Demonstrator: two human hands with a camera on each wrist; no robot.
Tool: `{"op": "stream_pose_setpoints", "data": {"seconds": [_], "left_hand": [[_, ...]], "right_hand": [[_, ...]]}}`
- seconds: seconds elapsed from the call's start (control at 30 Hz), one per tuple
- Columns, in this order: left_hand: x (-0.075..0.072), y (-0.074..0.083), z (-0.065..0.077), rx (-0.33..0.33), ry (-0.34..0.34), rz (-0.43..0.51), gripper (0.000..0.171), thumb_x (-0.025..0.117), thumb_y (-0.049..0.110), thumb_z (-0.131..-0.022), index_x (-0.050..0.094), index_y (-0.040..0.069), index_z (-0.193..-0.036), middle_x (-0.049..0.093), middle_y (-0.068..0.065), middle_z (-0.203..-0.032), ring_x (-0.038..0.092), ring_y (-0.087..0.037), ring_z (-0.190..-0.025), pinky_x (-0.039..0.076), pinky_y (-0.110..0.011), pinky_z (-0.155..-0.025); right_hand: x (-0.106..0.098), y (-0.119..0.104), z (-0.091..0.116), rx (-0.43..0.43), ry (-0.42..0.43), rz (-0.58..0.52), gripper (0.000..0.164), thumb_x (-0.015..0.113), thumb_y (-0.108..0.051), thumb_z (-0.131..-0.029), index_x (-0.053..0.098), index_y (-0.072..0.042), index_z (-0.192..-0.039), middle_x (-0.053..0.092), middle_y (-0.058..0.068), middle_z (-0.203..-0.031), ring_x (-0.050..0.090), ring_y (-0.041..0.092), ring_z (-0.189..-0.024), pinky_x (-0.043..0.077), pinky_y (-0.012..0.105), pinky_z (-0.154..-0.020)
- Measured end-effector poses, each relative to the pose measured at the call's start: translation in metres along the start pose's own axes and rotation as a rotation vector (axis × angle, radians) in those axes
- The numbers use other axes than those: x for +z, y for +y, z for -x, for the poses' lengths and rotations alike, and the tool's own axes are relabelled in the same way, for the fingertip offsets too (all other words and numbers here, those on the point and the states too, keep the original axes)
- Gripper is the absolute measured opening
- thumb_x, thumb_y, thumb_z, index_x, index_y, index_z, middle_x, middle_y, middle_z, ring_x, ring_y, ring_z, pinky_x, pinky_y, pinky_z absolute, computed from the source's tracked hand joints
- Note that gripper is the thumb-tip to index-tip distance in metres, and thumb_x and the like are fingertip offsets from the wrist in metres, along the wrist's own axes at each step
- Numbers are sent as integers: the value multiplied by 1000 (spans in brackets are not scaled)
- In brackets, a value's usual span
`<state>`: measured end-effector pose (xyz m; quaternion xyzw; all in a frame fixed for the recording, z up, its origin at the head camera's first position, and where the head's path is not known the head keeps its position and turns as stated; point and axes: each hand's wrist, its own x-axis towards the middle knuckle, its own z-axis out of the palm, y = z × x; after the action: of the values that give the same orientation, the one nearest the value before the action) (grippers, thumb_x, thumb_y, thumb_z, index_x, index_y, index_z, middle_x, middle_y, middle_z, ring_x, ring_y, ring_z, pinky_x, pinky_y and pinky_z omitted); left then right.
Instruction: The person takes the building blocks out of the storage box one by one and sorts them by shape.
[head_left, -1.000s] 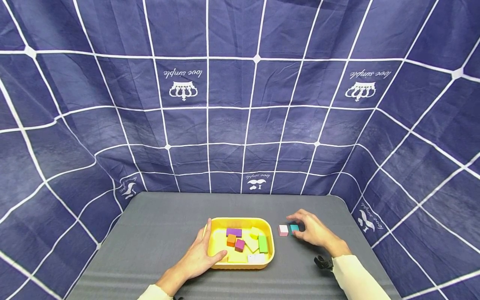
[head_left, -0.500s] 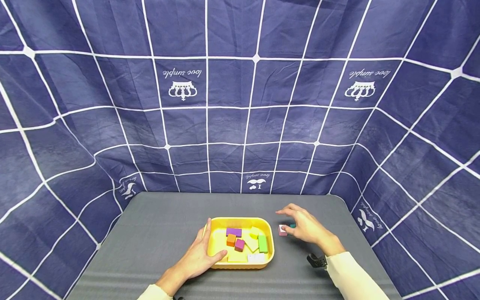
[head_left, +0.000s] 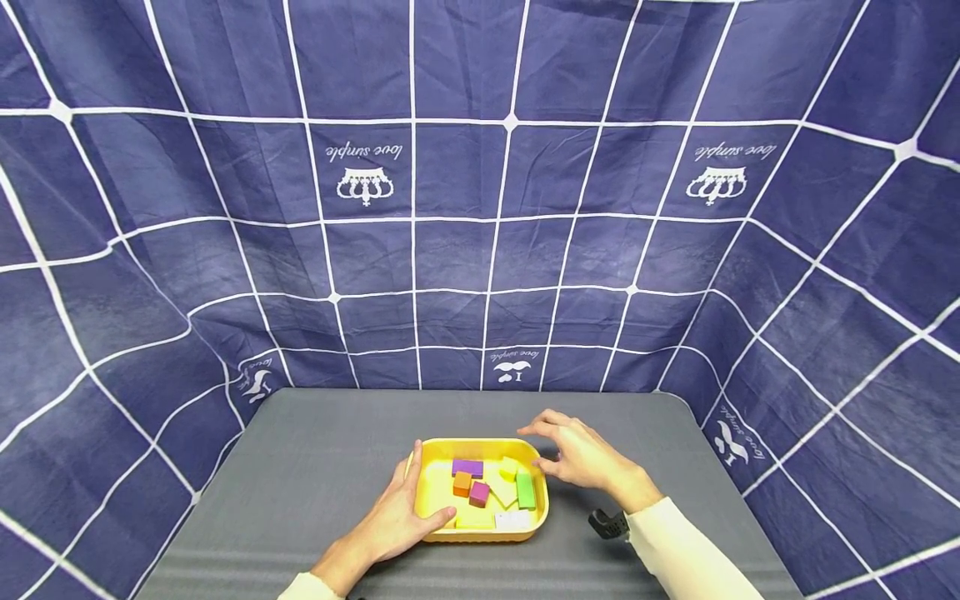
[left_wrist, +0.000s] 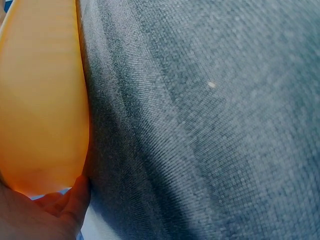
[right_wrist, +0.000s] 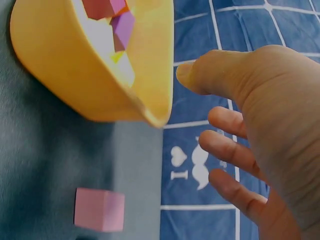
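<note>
Likely fetching blocks [head_left: 478,494] from yellow tub [head_left: 487,537], bracing with spread left grip [head_left: 407,512]; next, perhaps lower wide, empty right grip [head_left: 579,455].

Two hands [head_left: 399,510] [head_left: 587,457], one yellow tub [head_left: 480,537], one pink cube [right_wrist: 99,210] outside it and at least eight blocks [head_left: 526,492] inside

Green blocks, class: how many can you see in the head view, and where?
1. The green block lies inside the yellow box, near its right end. Others could be hidden behind the right hand.
</note>
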<state>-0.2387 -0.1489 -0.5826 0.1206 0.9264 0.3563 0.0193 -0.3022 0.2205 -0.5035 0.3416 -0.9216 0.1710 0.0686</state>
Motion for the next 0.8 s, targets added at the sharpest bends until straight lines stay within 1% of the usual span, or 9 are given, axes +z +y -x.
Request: {"op": "stream_pose_setpoints", "data": {"seconds": [0.03, 0.13, 0.17, 0.27, 0.4, 0.5, 0.6, 0.7, 0.8], "left_hand": [[0, 0, 0, -3, -1, -3, 136, 91, 64, -93, 14, 3, -187, 39, -30, -183, 57, -48, -161, 49, -67, -131], [1, 0, 1, -11, -2, -9, 137, 91, 66, -92, 13, 4, -187, 39, -30, -182, 58, -47, -159, 50, -67, -130], [1, 0, 1, -11, 1, -9, 137, 91, 66, -92, 14, 4, -187, 40, -30, -182, 59, -47, -158, 50, -67, -130], [1, 0, 1, -10, 3, -8, 137, 92, 65, -92, 14, 3, -187, 40, -30, -182, 59, -48, -158, 50, -68, -130], [1, -1, 0, -9, -1, -6, 137, 91, 65, -92, 14, 3, -187, 39, -31, -183, 58, -49, -159, 49, -69, -130], [1, -1, 1, -13, -7, -4, 137, 91, 65, -93, 13, 4, -187, 38, -31, -183, 58, -49, -158, 49, -70, -130], [1, -1, 1, -14, -10, -3, 137, 91, 65, -93, 13, 4, -187, 38, -31, -183, 59, -50, -158, 50, -70, -129], [1, -1, 1, -8, -12, -3, 137, 91, 65, -93, 13, 4, -187, 37, -32, -183, 57, -50, -159, 49, -69, -130], [1, -1, 1, -3, -12, -4, 137, 90, 66, -93, 13, 4, -187, 37, -32, -183, 57, -51, -159, 49, -69, -130]], "right_hand": [[1, -2, -2, -6, -8, 4, 51, 92, -17, -99, 80, -25, -148, 76, 1, -135, 74, 13, -96, 66, 35, -88], [3, -9, -7, -29, -25, 23, 50, 93, -21, -99, 80, -24, -148, 77, 0, -134, 76, 19, -111, 66, 46, -100], [4, -11, -9, -38, -31, 20, 50, 93, -21, -100, 80, -23, -148, 77, 1, -135, 77, 22, -113, 66, 48, -101], [7, -17, -16, -51, -52, 24, 51, 92, -22, -100, 79, -21, -149, 77, -1, -136, 76, 21, -118, 64, 48, -103], [11, -24, -24, -61, -88, 21, 52, 92, -25, -101, 78, -23, -151, 76, 0, -137, 73, 17, -124, 62, 48, -107], [13, -30, -29, -84, -112, 18, 55, 93, -26, -100, 77, -22, -152, 76, 2, -137, 74, 19, -122, 62, 48, -106], [17, -34, -35, -102, -137, 5, 56, 93, -27, -100, 76, -20, -153, 77, 4, -138, 76, 24, -115, 63, 43, -100], [21, -38, -41, -104, -164, -9, 57, 93, -29, -101, 76, -21, -154, 76, 3, -139, 77, 26, -110, 64, 38, -96], [25, -43, -48, -110, -189, -16, 57, 94, -31, -101, 76, -23, -155, 76, 2, -140, 77, 22, -110, 65, 38, -97]]}}
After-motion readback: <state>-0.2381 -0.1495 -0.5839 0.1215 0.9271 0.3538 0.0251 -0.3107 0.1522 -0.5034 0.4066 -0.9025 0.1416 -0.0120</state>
